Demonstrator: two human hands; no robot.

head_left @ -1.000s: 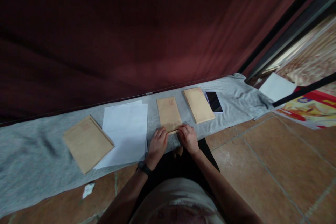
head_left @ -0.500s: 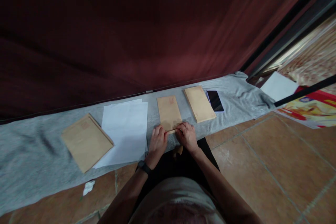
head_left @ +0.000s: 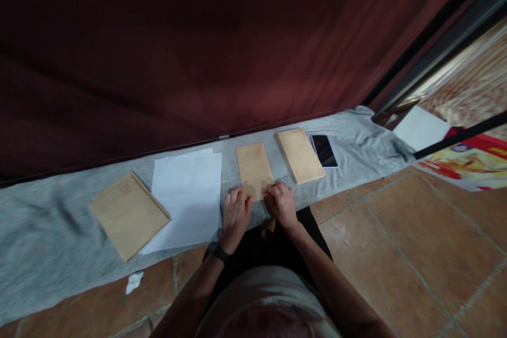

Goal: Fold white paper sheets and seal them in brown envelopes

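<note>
A brown paper envelope (head_left: 254, 166) with a small red printed mark lies flat on the grey cloth, its near edge toward me. My left hand (head_left: 237, 210) pinches that edge at its left corner, fingers curled. At the right corner my right hand (head_left: 282, 203) grips the same edge, its fingers closed too. To the right lies a stack of brown envelopes (head_left: 301, 156). White paper sheets (head_left: 190, 190) lie left of my hands, partly covered by another pile of brown envelopes (head_left: 129, 216).
A phone (head_left: 324, 150) rests beside the right stack. The long narrow surface is draped with grey cloth (head_left: 47, 237); a dark red curtain (head_left: 222, 63) hangs behind it. Crumpled white tissue (head_left: 134, 282) lies on the tiled floor (head_left: 380, 253). A colourful printed box (head_left: 471, 161) stands far right.
The strip at the envelope's near edge, raised before, now looks flatter. My hands stay at its two corners, barely moved.
</note>
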